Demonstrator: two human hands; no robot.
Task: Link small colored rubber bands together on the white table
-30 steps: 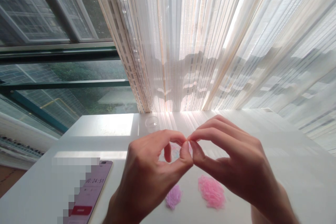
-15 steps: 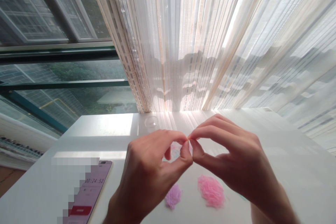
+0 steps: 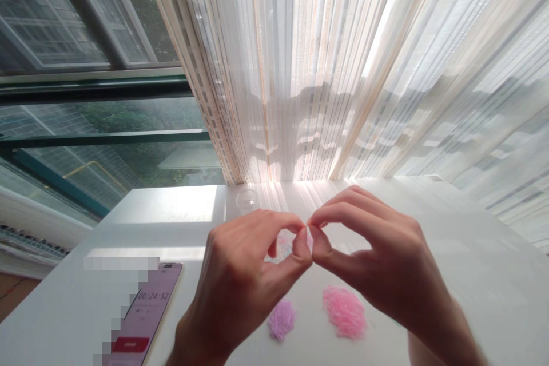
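My left hand and my right hand are raised over the white table, their fingertips meeting in the middle. Each has thumb and index finger pinched together. Whatever lies between the fingertips is hidden or too small to make out. Below them is a heap of thin pink strands, with a smaller heap of purple strands to its left, close to my left wrist. Behind the fingers, a paler mixed pile shows partly through the gap in my left hand.
A phone with a timer on its screen lies at the left, partly pixelated. Near the table's far edge stands a small clear round container. Sheer striped curtains hang behind, beside a window on the left.
Both hands keep the same pinch with the fingertips together. Only a very slight shift of the fingers and the view shows.
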